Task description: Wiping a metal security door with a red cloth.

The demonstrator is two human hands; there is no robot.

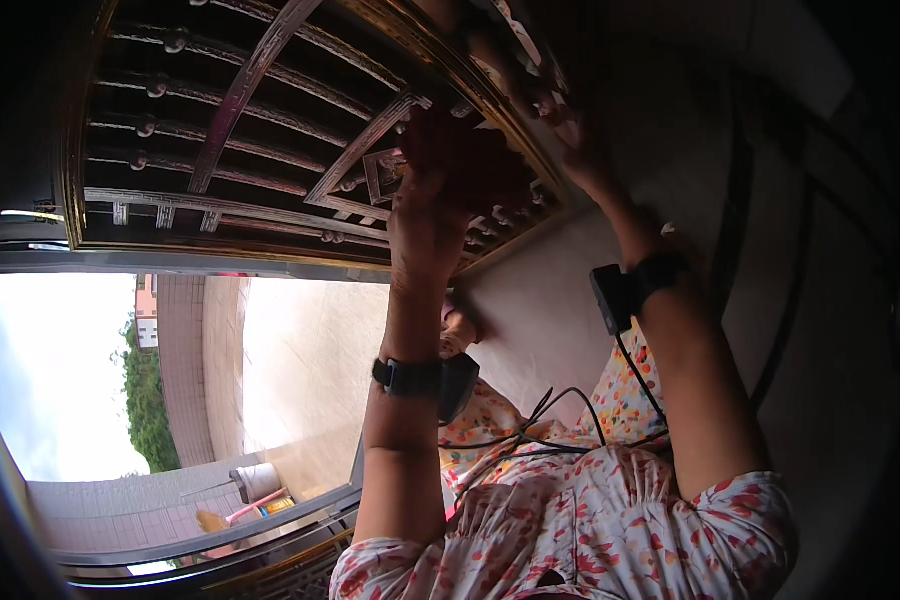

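My left hand [424,225] grips a dark red cloth [465,157]. It holds the cloth against the lower part of an ornate metal door [247,120] with raised bars, knobs and a gold-coloured frame. The cloth covers part of a diamond-shaped ornament [382,176]. To the right, my right hand [585,161] is at the door's shiny edge, where a reflection shows. Its fingers are in shadow, and I cannot tell whether they hold anything. Each wrist bears a black strap with a device, the left device [457,386] and the right device [611,300].
Black cables [540,427] hang across my lap. The floor [540,330] is pale with dark bands at the right. Left of me, a doorway opens on a bright paved yard [307,360] with a low wall, a white bucket [256,480] and a broom [217,520].
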